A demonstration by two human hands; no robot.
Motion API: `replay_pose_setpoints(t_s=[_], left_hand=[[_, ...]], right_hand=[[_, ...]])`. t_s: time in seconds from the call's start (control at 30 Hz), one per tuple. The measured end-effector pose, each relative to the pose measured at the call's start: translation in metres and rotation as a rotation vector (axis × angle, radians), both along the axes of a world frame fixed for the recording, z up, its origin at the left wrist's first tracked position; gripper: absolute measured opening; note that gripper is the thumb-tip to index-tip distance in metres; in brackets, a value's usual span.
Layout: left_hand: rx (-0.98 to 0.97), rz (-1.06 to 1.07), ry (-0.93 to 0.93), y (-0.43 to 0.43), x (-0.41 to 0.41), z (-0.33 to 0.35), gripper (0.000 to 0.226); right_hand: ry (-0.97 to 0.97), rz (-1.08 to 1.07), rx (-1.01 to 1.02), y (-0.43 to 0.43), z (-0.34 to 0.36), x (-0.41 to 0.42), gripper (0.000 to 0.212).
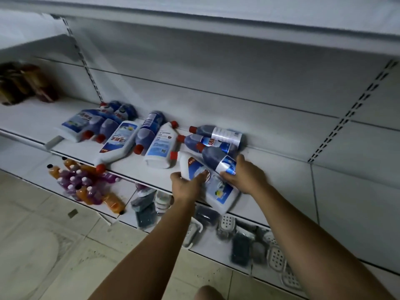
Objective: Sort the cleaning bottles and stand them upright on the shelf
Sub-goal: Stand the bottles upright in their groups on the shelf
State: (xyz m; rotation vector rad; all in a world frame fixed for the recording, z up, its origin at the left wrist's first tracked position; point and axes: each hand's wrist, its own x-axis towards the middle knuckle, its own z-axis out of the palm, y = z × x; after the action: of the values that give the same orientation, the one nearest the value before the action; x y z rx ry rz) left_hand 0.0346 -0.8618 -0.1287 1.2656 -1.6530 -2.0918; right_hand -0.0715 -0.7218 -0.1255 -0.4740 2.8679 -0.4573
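White bottle [220, 195] lies at the shelf's [285, 174] front edge, gripped by the left hand [184, 182]. Just behind it, the right hand [246, 174] clamps 1 blue bottle [213, 155]. Sorting seems just begun; next, both need tipping upright, caps up.

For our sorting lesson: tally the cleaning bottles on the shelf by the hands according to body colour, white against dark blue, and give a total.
White bottles: 4
Dark blue bottles: at least 6; the left pile overlaps and may hide more
Total: at least 10
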Motion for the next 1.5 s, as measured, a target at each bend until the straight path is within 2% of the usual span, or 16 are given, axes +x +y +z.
replay_pose_setpoints(t_s=[0.1,0.23,0.4,0.5,0.73,0.93,1.23,1.4,1.5], left_hand=[[-0.040,-0.084,0.093,-0.002,0.006,0.019,0.046],[0.005,-0.218,0.231,0.001,0.019,0.058,0.033],[-0.024,-0.285,0.339,0.008,0.044,0.103,0.030],[-0.067,-0.346,0.342,0.007,0.065,0.128,0.039],[-0.105,-0.448,0.402,0.018,0.112,0.178,0.033],[-0.181,-0.514,0.512,0.030,0.131,0.220,0.021],[-0.156,-0.475,0.637,0.052,0.139,0.285,0.034],[-0.224,-0.442,0.699,0.066,0.142,0.311,0.031],[-0.267,-0.442,0.765,0.076,0.139,0.328,0.027]], right_hand=[[-0.092,-0.169,-0.317,0.013,0.018,0.015,0.062],[-0.278,-0.309,-0.776,0.023,0.051,0.045,0.049],[-0.359,-0.358,-1.052,0.031,0.092,0.098,0.030],[-0.317,-0.342,-1.110,0.037,0.118,0.132,0.014],[-0.234,-0.296,-1.220,0.055,0.159,0.199,0.026],[-0.129,-0.272,-1.291,0.068,0.191,0.226,0.026],[-0.020,-0.110,-1.314,0.091,0.256,0.224,0.031],[-0.016,-0.021,-1.343,0.102,0.280,0.218,0.054],[-0.001,0.005,-1.406,0.109,0.293,0.213,0.059]])
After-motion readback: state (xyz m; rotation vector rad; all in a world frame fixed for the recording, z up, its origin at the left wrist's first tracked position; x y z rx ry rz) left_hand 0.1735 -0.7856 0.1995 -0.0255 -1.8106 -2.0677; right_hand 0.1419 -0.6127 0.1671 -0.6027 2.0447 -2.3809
